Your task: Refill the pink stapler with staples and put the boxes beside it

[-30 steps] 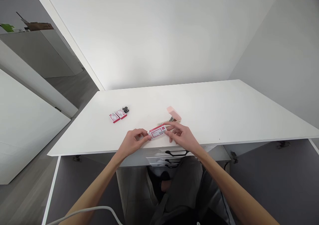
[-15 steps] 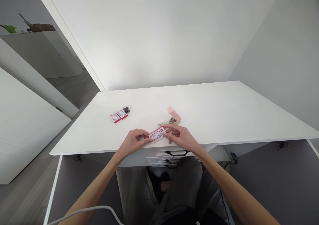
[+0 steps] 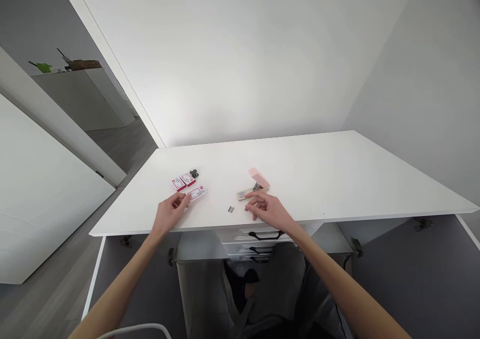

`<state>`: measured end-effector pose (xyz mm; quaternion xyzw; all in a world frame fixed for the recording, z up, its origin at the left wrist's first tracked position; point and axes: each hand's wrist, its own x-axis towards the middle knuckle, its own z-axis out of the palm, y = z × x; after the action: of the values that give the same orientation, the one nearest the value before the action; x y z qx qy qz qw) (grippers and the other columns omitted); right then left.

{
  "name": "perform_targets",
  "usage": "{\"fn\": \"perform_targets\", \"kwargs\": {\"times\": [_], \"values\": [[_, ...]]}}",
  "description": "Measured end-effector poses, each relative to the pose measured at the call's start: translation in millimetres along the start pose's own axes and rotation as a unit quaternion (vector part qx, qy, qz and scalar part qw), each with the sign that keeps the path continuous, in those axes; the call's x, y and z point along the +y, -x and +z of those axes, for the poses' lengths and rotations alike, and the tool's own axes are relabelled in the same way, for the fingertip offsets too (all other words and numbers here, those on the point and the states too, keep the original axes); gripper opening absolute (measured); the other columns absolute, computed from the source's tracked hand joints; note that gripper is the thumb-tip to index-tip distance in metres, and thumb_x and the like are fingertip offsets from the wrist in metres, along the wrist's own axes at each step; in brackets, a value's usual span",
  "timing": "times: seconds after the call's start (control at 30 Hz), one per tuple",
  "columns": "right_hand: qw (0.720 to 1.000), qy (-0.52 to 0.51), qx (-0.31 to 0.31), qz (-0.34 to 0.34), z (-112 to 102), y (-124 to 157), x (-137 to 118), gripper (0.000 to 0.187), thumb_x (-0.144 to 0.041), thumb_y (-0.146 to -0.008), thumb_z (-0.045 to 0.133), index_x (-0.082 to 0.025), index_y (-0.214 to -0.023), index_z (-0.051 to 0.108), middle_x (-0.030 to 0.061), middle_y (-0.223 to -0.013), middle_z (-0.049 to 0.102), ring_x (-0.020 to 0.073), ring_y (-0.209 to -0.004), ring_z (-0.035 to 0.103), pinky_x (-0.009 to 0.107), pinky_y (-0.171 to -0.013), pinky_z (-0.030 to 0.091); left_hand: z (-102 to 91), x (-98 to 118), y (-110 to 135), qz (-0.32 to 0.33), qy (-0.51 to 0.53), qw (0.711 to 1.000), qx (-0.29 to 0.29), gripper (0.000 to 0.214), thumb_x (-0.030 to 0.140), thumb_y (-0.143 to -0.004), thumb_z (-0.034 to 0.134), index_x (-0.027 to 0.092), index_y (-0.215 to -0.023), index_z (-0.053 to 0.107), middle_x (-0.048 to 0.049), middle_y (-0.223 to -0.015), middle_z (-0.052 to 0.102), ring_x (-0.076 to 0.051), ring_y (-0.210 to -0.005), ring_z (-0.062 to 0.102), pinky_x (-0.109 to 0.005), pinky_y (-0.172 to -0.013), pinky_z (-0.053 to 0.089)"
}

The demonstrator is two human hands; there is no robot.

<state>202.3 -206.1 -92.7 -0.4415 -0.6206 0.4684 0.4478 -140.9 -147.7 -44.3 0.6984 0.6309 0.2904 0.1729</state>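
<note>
My left hand (image 3: 169, 214) pinches one end of a small white and red staple box (image 3: 197, 193) over the left part of the white tabletop. Two similar staple boxes, one of them nearer the left edge (image 3: 179, 184) and one beside it (image 3: 188, 179), lie just behind. A small black object (image 3: 194, 173) sits by them. My right hand (image 3: 267, 210) has its fingers curled but apart, with nothing visible in them. It rests at the near side of a pink and cream stapler (image 3: 259, 180), whose top is swung up. A short strip of staples (image 3: 230, 209) lies between my hands.
The white tabletop (image 3: 318, 174) meets a white wall (image 3: 243, 69) at the back. Below its front edge are drawers with black handles (image 3: 266, 235) and open cabinet spaces. A white cable (image 3: 138, 327) crosses near my left forearm.
My left hand has carried the staple box leftward, near the other two boxes. My right hand has let go of it. A staple strip now shows on the tabletop.
</note>
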Motion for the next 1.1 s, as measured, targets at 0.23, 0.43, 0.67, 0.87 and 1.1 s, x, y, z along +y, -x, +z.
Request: {"fn": "perform_targets", "kwargs": {"times": [0.23, 0.43, 0.67, 0.87, 1.1], "values": [[1.000, -0.021, 0.006, 0.004, 0, 1, 1, 0.037, -0.048, -0.095, 0.066, -0.021, -0.121, 0.067, 0.0059, -0.098, 0.079, 0.0164, -0.068, 0.071, 0.034, -0.068, 0.057, -18.1, -18, -3, -0.045, -0.148, 0.987, 0.030, 0.050, 0.066, -0.096, 0.047, 0.022, -0.117, 0.054, -0.0044, -0.086, 0.072, -0.025, -0.073, 0.066, -0.030, -0.062, 0.040], [0.995, -0.095, 0.023, -0.011, -7, 4, 1, 0.037, -0.053, -0.095, 0.066, -0.020, -0.113, 0.070, 0.0064, -0.095, 0.076, 0.0149, -0.065, 0.067, 0.028, -0.055, 0.050, 22.0, 24, 27, 0.150, -0.116, 0.978, -0.091, 0.040, 0.058, -0.099, 0.050, 0.026, -0.123, 0.059, -0.0006, -0.098, 0.068, -0.017, -0.070, 0.061, -0.030, -0.067, 0.043], [0.975, -0.124, 0.185, -0.002, -39, 3, 10, 0.036, -0.055, -0.091, 0.071, -0.020, -0.102, 0.070, 0.0011, -0.079, 0.070, 0.0119, -0.055, 0.057, 0.026, -0.050, 0.043, 63.0, 64, 36, 0.153, -0.101, 0.979, -0.084, 0.049, 0.065, -0.091, 0.063, 0.024, -0.118, 0.061, -0.0028, -0.104, 0.066, -0.019, -0.076, 0.062, -0.032, -0.066, 0.046], [0.972, -0.085, 0.219, 0.024, -53, -15, 14, 0.033, -0.053, -0.088, 0.071, -0.022, -0.099, 0.070, 0.0015, -0.079, 0.071, 0.0125, -0.055, 0.057, 0.028, -0.053, 0.042, 74.4, 68, 32, 0.135, -0.090, 0.984, -0.079, 0.031, 0.053, -0.096, 0.060, 0.024, -0.106, 0.069, -0.0034, -0.107, 0.066, -0.018, -0.080, 0.064, -0.032, -0.067, 0.048], [0.969, -0.073, 0.233, 0.040, -53, -17, 19, 0.032, -0.052, -0.088, 0.070, -0.023, -0.100, 0.070, 0.0014, -0.077, 0.071, 0.0134, -0.056, 0.057, 0.029, -0.055, 0.043, 67.7, 54, 27, 0.135, -0.011, 0.988, -0.073, 0.031, 0.051, -0.099, 0.057, 0.024, -0.098, 0.070, -0.0036, -0.105, 0.069, -0.017, -0.076, 0.063, -0.032, -0.070, 0.048]]}}
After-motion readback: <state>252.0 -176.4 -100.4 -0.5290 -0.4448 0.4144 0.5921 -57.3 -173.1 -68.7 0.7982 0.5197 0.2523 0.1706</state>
